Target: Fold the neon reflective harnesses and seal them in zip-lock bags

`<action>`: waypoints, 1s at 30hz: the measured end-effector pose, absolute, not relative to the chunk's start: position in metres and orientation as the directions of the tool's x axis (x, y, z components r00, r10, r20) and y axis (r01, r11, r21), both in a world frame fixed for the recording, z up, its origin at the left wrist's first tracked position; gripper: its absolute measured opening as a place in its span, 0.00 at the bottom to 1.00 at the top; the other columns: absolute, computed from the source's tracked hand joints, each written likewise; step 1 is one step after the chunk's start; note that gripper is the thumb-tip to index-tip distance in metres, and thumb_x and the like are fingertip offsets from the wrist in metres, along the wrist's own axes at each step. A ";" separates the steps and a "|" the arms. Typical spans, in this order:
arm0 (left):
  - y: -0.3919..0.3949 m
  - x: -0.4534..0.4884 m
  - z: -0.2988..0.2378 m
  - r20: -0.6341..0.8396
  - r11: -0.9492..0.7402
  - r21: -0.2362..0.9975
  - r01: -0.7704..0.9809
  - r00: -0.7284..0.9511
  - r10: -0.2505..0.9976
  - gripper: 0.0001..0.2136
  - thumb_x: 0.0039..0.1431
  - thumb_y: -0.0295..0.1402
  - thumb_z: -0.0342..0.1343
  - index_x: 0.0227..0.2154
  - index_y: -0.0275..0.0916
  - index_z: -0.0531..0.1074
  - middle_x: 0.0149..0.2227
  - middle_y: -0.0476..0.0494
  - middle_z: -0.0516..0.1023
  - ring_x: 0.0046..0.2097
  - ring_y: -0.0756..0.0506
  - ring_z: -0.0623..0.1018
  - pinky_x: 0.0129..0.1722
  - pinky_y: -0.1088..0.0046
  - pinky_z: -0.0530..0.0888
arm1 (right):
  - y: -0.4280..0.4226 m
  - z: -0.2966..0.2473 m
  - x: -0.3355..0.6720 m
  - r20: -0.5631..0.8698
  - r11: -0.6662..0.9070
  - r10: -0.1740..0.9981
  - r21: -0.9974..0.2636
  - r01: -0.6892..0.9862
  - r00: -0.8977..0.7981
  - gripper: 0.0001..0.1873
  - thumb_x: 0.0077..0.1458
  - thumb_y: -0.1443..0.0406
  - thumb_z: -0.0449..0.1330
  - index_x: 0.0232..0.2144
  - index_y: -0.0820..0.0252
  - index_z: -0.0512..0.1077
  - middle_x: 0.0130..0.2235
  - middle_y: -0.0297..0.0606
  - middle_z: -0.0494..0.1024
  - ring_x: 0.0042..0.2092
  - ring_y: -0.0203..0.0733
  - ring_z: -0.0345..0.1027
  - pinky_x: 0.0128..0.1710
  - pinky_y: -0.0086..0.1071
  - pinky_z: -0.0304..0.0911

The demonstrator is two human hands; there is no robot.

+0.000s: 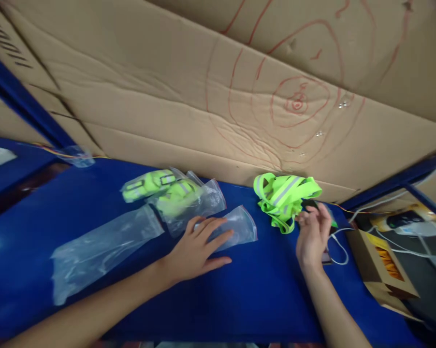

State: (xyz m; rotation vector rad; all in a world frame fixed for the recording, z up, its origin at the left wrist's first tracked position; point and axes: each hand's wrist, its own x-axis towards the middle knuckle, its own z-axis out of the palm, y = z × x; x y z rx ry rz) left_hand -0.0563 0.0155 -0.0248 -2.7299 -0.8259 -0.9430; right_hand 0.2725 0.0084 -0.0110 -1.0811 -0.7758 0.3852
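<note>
My left hand (199,245) rests with its fingers spread over a clear zip bag (242,227), palm down and partly covering it. Beyond that hand, neon yellow-green reflective straps (180,193) lie folded inside a clear plastic bag. A second bagged strap bundle (149,184) sits just left of it. To the right, a loose heap of reflective straps (286,193) leans near the cardboard. My right hand (314,237) is at the heap's right edge, fingers curled in. A small dark piece (310,205) shows by its fingertips; what they grip is partly hidden.
A long clear plastic bag (105,246) lies flat on the blue table (261,299). A cardboard wall (160,96) with red rings stands behind. At right are an open cardboard box (381,266) and white cables (344,256); at left, a crumpled clear wrapper (80,157).
</note>
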 end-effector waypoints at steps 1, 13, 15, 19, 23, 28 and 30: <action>0.016 -0.058 -0.022 0.628 -0.846 0.055 0.531 0.640 0.442 0.20 0.72 0.47 0.52 0.58 0.42 0.71 0.59 0.34 0.76 0.58 0.37 0.75 0.60 0.54 0.63 | 0.007 -0.017 0.271 0.456 0.449 0.589 -0.871 0.199 0.667 0.24 0.61 0.57 0.65 0.56 0.52 0.66 0.49 0.35 0.72 0.37 0.34 0.69 0.43 0.35 0.67; 0.069 -0.086 -0.032 0.450 -0.368 0.135 0.920 0.274 0.850 0.35 0.65 0.54 0.59 0.68 0.39 0.63 0.65 0.28 0.71 0.65 0.28 0.72 0.65 0.44 0.63 | -0.008 -0.069 0.224 0.560 0.556 0.787 -0.457 0.694 -0.261 0.18 0.70 0.65 0.57 0.60 0.57 0.65 0.53 0.49 0.72 0.52 0.47 0.72 0.50 0.41 0.72; 0.073 -0.086 -0.035 0.429 -0.362 0.167 0.917 0.263 0.864 0.32 0.67 0.52 0.57 0.67 0.39 0.64 0.63 0.30 0.74 0.63 0.29 0.73 0.64 0.44 0.64 | -0.008 -0.069 0.224 0.588 0.562 0.762 -0.394 0.728 -0.270 0.20 0.70 0.63 0.57 0.61 0.57 0.64 0.56 0.51 0.70 0.56 0.50 0.70 0.53 0.44 0.71; 0.071 -0.086 -0.028 0.438 -0.361 0.173 0.917 0.257 0.862 0.26 0.72 0.49 0.51 0.65 0.39 0.65 0.64 0.32 0.73 0.64 0.33 0.72 0.64 0.49 0.65 | -0.013 -0.065 0.224 0.666 0.583 0.665 -0.182 0.792 -0.337 0.25 0.68 0.59 0.60 0.64 0.56 0.65 0.63 0.55 0.64 0.60 0.56 0.66 0.56 0.51 0.67; 0.069 -0.099 -0.008 0.434 -0.317 0.184 0.930 0.213 0.875 0.21 0.76 0.40 0.41 0.65 0.41 0.64 0.67 0.35 0.69 0.67 0.38 0.69 0.66 0.53 0.64 | -0.020 -0.062 0.216 0.652 0.629 0.602 -0.032 0.777 -0.461 0.25 0.68 0.60 0.60 0.65 0.53 0.65 0.65 0.55 0.62 0.63 0.61 0.63 0.56 0.54 0.64; 0.082 -0.127 0.006 0.282 -0.260 0.188 0.947 0.202 0.938 0.22 0.73 0.35 0.46 0.67 0.40 0.61 0.63 0.35 0.73 0.64 0.38 0.73 0.62 0.58 0.69 | -0.023 -0.065 0.207 0.613 0.662 0.584 0.020 0.750 -0.532 0.26 0.68 0.60 0.60 0.66 0.51 0.66 0.68 0.55 0.62 0.65 0.61 0.61 0.60 0.56 0.59; 0.091 -0.132 0.004 0.190 -0.258 0.181 0.949 0.223 0.956 0.28 0.69 0.41 0.55 0.68 0.41 0.61 0.63 0.34 0.72 0.62 0.36 0.75 0.61 0.59 0.70 | -0.022 -0.067 0.207 0.614 0.672 0.575 0.022 0.740 -0.541 0.26 0.68 0.59 0.60 0.66 0.52 0.66 0.68 0.55 0.62 0.66 0.61 0.61 0.61 0.56 0.58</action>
